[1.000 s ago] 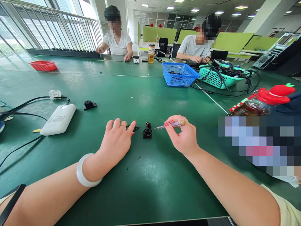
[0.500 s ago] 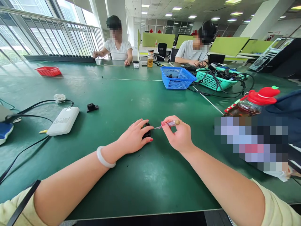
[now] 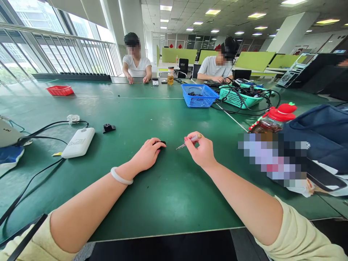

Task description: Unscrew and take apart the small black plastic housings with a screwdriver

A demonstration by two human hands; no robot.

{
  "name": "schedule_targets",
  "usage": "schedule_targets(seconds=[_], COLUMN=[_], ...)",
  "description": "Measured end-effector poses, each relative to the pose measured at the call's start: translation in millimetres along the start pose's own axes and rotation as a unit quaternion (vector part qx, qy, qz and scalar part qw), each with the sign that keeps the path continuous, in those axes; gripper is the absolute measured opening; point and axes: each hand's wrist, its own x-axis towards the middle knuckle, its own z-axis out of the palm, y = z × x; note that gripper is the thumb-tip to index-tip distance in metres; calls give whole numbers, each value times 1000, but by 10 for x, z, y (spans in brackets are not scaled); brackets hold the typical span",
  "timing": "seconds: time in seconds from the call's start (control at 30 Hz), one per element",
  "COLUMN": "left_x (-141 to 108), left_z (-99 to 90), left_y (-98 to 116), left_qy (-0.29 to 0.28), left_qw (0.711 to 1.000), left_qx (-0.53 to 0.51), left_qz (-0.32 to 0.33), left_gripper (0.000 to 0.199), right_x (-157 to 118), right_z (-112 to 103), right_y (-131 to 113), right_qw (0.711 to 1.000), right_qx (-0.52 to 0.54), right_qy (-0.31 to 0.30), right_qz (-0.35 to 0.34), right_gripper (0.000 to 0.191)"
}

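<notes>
My left hand [image 3: 148, 154], with a white band on its wrist, is closed over a small black part [image 3: 161, 143] on the green table [image 3: 152, 210]. The fingers hide much of that part. To the right, my right hand [image 3: 200, 150] grips a slim screwdriver [image 3: 190, 141] with a clear handle. Its tip points left and down, a short way from the black part and apart from it. Another small black piece [image 3: 108, 128] lies on the table further left.
A white power bank [image 3: 78, 143] with black cables lies left. Ahead are a blue basket [image 3: 200, 97], a teal basket [image 3: 239, 98] with cables, a red tray [image 3: 59, 90] and a jar [image 3: 170, 77]. A red-lidded bottle [image 3: 280, 116] and dark bag [image 3: 320, 137] stand right. Two people sit opposite.
My left hand has moved left with the black part, and its spread fingers have drawn together around it. The screwdriver tip, earlier at the part, is now apart from it. The view has shifted slightly.
</notes>
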Motion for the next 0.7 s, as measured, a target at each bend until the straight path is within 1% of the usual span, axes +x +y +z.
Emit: schedule_targets(seconds=[0.1,0.2,0.27,0.33,0.4,0.47,0.53,0.6,0.7], left_x=[-28,-91,-156,-231,-306,-363,-391,-389,-350], left_z=[-52,-176,-303,-449,-587,-691,-748,-767,-778], left_y=[-131,-385,-606,-834,-1035,-1182,-1263,-1280,-1225], left_qy=[6,22,28,38,50,57,68,86,126], left_qw=[998,986,972,950,928,913,906,904,908], left_qx=[27,59,76,94,114,132,143,151,154], left_qz=[-60,-153,-220,-294,-350,-381,-393,-391,-369], left_gripper=[39,41,42,43,48,51,47,38,24], right_x=[-3,-7,-11,-18,-26,-35,-43,-48,-49], right_z=[2,2,7,19,33,47,55,57,54], right_y=[13,26,26,18,2,-16,-31,-39,-41], right_qw=[1000,1000,1000,1000,1000,1000,1000,1000,1000], right_qx=[6,13,14,12,10,9,9,6,4], right_qy=[0,1,-3,-8,-13,-16,-17,-16,-18], right_qz=[6,14,16,18,19,19,16,11,8], right_gripper=[25,24,24,24,25,25,24,24,25])
